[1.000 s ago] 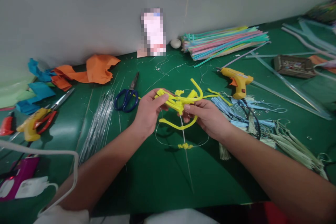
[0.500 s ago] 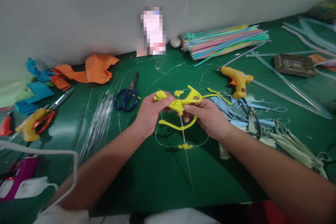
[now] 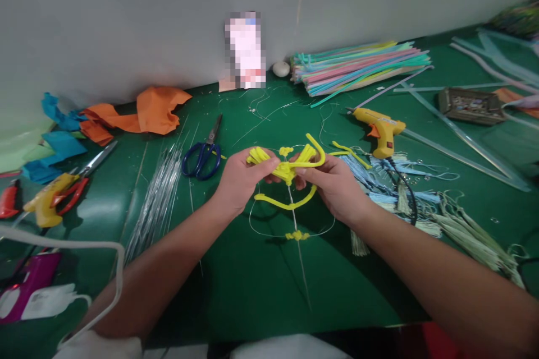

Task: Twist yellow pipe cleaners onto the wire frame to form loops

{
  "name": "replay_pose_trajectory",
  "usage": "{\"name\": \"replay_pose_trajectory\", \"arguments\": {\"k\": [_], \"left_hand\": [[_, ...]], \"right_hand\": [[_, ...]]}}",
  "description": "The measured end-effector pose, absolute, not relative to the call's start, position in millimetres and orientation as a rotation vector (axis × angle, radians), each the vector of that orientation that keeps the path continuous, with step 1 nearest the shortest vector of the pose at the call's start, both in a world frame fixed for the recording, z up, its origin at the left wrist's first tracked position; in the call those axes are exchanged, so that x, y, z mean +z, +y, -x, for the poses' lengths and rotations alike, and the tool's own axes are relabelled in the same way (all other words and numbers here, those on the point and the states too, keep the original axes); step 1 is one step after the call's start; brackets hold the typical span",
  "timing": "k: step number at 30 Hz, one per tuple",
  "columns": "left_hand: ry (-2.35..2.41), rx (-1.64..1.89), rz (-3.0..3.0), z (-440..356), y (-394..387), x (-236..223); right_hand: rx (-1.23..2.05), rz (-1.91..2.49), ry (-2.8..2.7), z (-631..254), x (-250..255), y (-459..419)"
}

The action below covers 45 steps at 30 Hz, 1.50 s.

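Between my two hands is a bunch of bent yellow pipe cleaners (image 3: 284, 169), gathered at the middle on a thin wire stem (image 3: 295, 217). My left hand (image 3: 242, 179) pinches the bunch's left side, thumb on top. On its right side, my right hand (image 3: 337, 184) grips it between thumb and fingers; one curled end rises above that hand. Below the hands a curved yellow strip crosses the stem. A thin wire ring (image 3: 269, 234) with small yellow clusters (image 3: 297, 235) hangs around the stem. The fingers under the bunch are partly hidden.
Blue-handled scissors (image 3: 202, 158) and a bundle of thin wires (image 3: 158, 199) lie left. On the right are a yellow glue gun (image 3: 381, 129), tassels (image 3: 471, 230) and a small tray (image 3: 469, 105). Coloured pipe cleaners (image 3: 357, 70) lie at the back beside a blurred-out phone (image 3: 246, 50).
The yellow strips in my hands have shifted: the left ends are bunched closer together, and the curled right end dipped, then rose again. Both hands stay in nearly the same place.
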<state>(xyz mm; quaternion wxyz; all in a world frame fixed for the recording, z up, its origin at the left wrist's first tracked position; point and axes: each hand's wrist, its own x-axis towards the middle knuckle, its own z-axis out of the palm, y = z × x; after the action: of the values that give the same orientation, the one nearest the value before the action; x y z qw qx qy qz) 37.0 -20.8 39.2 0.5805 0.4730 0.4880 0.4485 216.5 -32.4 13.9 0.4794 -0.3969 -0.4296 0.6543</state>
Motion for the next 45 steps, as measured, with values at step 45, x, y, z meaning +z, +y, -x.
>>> {"name": "replay_pose_trajectory", "arguments": {"k": [45], "left_hand": [[1.122, 0.746, -2.665, -29, -28, 55]], "right_hand": [[1.609, 0.961, -0.918, -215, 9, -29]]}}
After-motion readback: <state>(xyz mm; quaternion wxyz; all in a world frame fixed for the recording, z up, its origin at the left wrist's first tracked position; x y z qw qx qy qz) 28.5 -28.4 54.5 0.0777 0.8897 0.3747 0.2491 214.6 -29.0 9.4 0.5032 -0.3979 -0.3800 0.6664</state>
